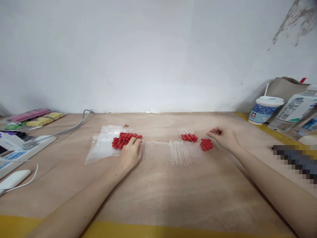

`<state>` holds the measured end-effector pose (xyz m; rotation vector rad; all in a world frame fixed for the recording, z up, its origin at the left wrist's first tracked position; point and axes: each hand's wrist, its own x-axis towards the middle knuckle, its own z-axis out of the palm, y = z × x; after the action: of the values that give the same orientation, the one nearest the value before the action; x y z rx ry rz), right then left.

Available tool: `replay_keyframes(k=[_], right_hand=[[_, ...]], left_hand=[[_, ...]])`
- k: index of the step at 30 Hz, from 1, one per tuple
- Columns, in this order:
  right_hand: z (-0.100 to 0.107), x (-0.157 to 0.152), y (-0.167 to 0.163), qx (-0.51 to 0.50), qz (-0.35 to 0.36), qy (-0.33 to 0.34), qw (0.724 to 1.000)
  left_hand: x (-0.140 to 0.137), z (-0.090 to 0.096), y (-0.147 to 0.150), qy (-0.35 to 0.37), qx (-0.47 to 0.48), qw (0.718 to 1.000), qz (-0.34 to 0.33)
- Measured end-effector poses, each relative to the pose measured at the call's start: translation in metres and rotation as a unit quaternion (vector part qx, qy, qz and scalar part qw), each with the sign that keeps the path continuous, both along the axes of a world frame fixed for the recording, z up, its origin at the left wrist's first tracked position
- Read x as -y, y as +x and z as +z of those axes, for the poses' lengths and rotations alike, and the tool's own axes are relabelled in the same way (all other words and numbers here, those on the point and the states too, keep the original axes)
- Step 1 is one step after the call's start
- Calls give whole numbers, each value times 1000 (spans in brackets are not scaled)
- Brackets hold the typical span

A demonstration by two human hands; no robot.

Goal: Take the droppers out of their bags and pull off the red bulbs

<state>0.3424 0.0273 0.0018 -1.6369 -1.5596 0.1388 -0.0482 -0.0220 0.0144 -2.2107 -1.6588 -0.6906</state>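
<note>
My left hand (131, 150) rests low over the table with its fingers curled down between a heap of red rubber bulbs (121, 140) and the left end of a row of thin clear tubes (158, 152). What its fingertips hold, if anything, is hidden. Right of the row, my right hand (224, 137) is raised a little, thumb and fingers drawn together; a trace of red shows between them, too small to name. Beside it lies a small group of red bulbs (206, 144). Behind the row lie several droppers (188, 135), red bulbs toward me and pale stems pointing to the wall.
Clear zip bags (102, 145) lie partly under the bulb heap. At left are a power strip (37, 145), cables and yellow packs (46, 119). A paper cup (264, 110) with a straw and a plastic bottle (294, 107) stand at right. A wall closes the back.
</note>
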Motion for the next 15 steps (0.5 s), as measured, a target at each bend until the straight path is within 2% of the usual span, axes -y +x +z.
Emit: replay_keyframes(k=[4,9,15], right_hand=[[-1,2,-3,4,48,-60,997],[0,6,-10,39,77,-77,993],[5,9,-13,71,17,-48,996]], left_hand=[[2,-4,4,-28,-12,1000,0],[6,-1,9,-43,-9,999,-1],[12,3,13,-53,1,999,0]])
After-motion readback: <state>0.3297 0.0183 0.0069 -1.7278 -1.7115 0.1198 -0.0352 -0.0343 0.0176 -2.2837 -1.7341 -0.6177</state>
